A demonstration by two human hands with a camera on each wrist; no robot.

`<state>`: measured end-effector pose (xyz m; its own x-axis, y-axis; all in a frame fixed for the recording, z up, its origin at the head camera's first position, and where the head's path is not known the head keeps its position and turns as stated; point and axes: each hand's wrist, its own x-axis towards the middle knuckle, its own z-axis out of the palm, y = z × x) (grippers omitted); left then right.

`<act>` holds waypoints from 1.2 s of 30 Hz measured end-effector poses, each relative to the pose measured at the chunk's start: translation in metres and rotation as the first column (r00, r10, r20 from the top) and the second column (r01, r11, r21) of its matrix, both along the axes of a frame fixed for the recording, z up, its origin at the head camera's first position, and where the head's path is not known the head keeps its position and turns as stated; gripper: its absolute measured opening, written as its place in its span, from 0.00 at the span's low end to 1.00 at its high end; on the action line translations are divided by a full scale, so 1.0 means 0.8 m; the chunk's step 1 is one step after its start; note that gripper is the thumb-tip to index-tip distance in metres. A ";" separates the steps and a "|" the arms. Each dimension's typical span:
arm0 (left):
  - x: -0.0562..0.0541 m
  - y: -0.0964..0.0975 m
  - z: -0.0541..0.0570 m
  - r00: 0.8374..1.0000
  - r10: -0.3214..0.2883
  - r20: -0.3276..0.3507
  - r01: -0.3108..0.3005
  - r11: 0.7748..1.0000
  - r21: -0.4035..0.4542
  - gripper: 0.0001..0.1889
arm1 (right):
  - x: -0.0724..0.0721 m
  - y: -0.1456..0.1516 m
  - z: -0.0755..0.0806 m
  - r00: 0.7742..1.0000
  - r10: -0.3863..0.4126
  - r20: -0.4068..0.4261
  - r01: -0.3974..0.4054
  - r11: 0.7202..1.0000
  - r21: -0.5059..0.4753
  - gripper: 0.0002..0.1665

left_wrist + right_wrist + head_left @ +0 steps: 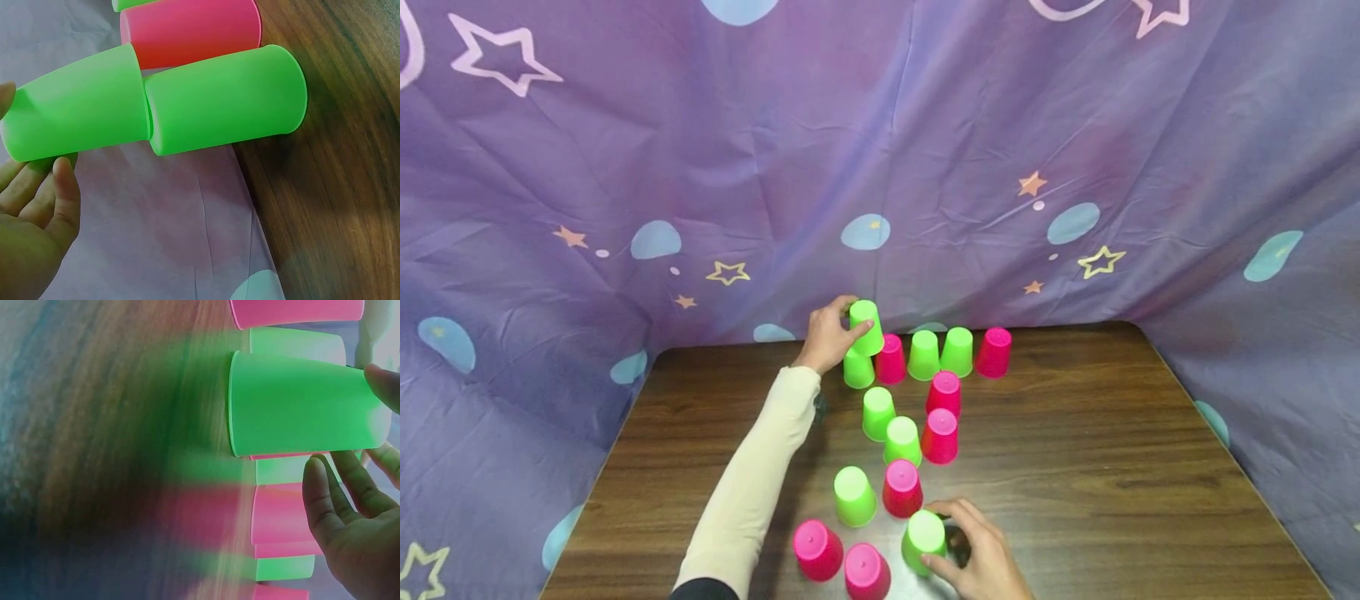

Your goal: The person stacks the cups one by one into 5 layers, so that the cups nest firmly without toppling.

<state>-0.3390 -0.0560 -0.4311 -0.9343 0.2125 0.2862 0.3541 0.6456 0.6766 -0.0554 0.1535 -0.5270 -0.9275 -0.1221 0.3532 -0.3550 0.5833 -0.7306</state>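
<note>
At the back of the table my left hand (831,333) grips an upside-down green cup (867,327) between thumb and fingers. Its rim meets the top of another green cup (228,100), which stands on the table beside a pink cup (891,360). Near the front edge my right hand (981,550) holds a different green cup (923,542), also upside down, with the thumb on its near side and a finger on its far side. In the right wrist view this cup (300,406) has its rim toward the tabletop.
Upside-down cups run down the wooden table (1075,467): green and pink ones at the back, a pink pair (941,435) mid-table, and a green cup (854,497) with pink cups (817,550) nearer the front. A purple patterned cloth (790,167) hangs behind the table.
</note>
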 end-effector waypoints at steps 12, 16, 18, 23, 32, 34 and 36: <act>-0.002 -0.008 -0.010 0.999 -0.011 0.035 0.010 0.999 0.049 0.34 | -0.001 0.012 0.005 0.991 0.045 -0.129 -0.050 0.998 -0.037 0.36; 0.001 -0.018 -0.014 0.998 -0.014 0.058 0.010 0.997 0.077 0.34 | -0.003 0.014 0.007 0.988 0.055 -0.143 -0.060 0.998 -0.030 0.36; 0.003 -0.023 -0.015 0.998 -0.021 0.059 0.016 0.996 0.091 0.33 | -0.003 0.016 0.009 0.989 0.056 -0.135 -0.061 0.998 -0.028 0.35; 0.010 -0.036 -0.018 0.999 -0.023 0.041 0.019 0.993 0.115 0.31 | -0.006 0.020 0.016 0.990 0.061 -0.130 -0.063 0.998 -0.013 0.35; 0.034 -0.058 -0.037 0.998 -0.007 0.059 0.000 0.992 0.125 0.26 | -0.017 0.027 0.024 0.989 0.111 -0.096 -0.112 0.994 -0.004 0.34; 0.039 -0.061 -0.045 0.998 -0.006 0.060 -0.001 0.993 0.117 0.25 | -0.021 0.029 0.028 0.990 0.109 -0.089 -0.110 0.994 -0.005 0.33; 0.045 -0.064 -0.053 0.998 -0.005 0.061 -0.002 0.993 0.117 0.23 | -0.024 0.033 0.032 0.990 0.102 -0.100 -0.103 0.995 0.000 0.33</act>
<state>-0.3031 -0.1070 -0.4738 -0.9506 0.1823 0.2512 0.3104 0.5603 0.7680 -0.0748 0.1795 -0.5014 -0.8704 -0.2129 0.4440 -0.4839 0.5367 -0.6912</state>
